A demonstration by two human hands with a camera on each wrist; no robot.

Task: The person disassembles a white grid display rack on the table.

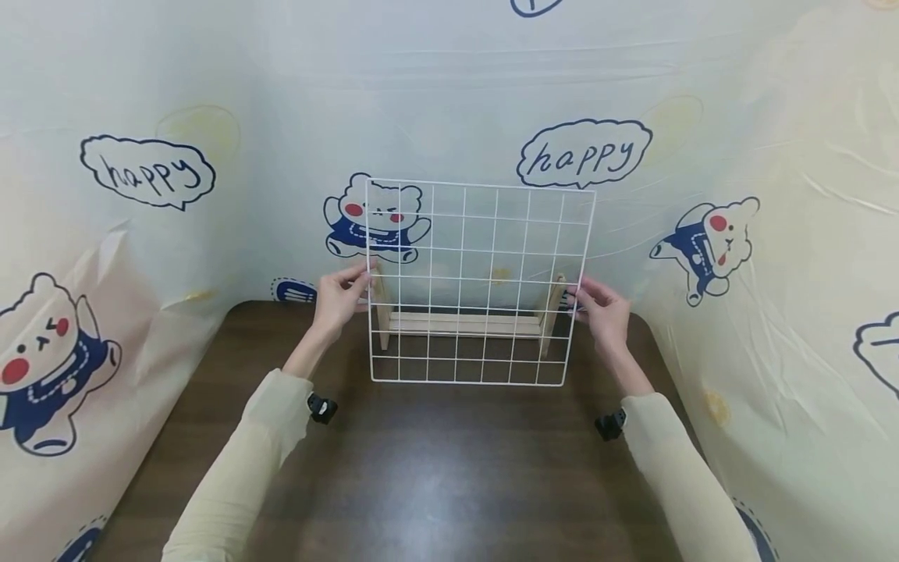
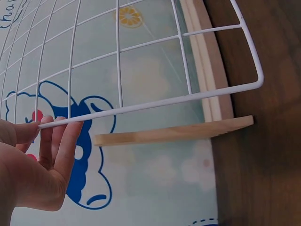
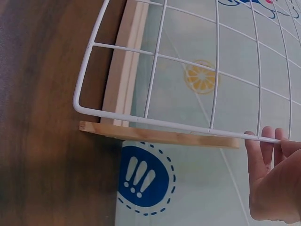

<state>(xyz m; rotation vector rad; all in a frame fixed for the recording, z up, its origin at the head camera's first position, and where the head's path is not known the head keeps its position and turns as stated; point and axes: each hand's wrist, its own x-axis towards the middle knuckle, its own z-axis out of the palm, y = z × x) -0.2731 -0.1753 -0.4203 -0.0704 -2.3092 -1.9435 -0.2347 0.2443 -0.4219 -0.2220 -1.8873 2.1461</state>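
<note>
A white wire grid panel (image 1: 460, 281) stands upright in front of a wooden stand (image 1: 463, 325) near the table's far edge. My left hand (image 1: 340, 298) pinches the panel's left edge wire between thumb and fingers, about midway up. On the opposite side my right hand (image 1: 602, 311) pinches the right edge wire at a similar height. The stand has two upright side boards, the left one (image 2: 174, 133) and the right one (image 3: 160, 135), joined by a low wooden crosspiece. In both wrist views the panel's rounded lower corners show near these boards.
Dark brown wooden table (image 1: 435, 460) beneath both arms. Behind and on both sides hangs a pale curtain (image 1: 449, 101) printed with cartoon bears and "happy" speech bubbles. Small black devices sit at the left cuff and the right cuff.
</note>
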